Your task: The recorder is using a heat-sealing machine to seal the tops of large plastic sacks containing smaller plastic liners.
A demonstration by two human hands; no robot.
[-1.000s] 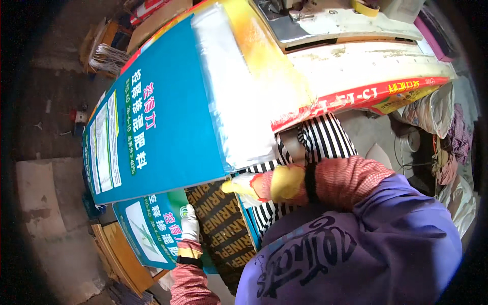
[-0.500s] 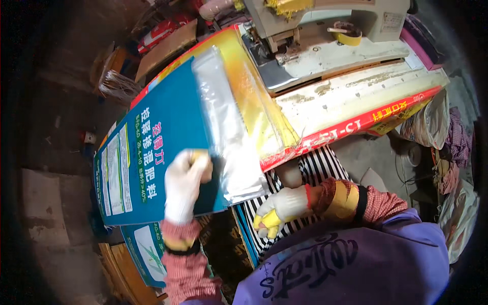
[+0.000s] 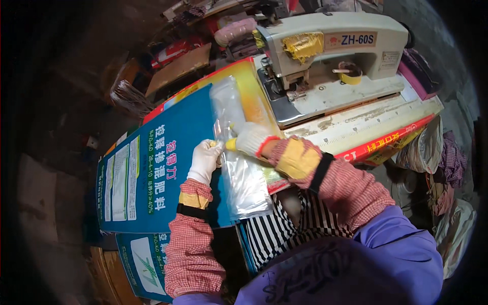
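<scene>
Right hand point(image 3: 249, 140) has come up from over the striped cloth point(image 3: 267, 227) and now sits by the left hand point(image 3: 205, 160) at the clear liner point(image 3: 246, 188). Head view: the blue bag point(image 3: 168, 162) lies flat left of the sewing machine point(image 3: 345, 25), liner poking out machine-side. Fingers on both hands are bunched; can't tell if they're actually pinching plastic. Bag looks light and floppy, liner probably slippery, so gripping bag edge and liner together seems best.
</scene>
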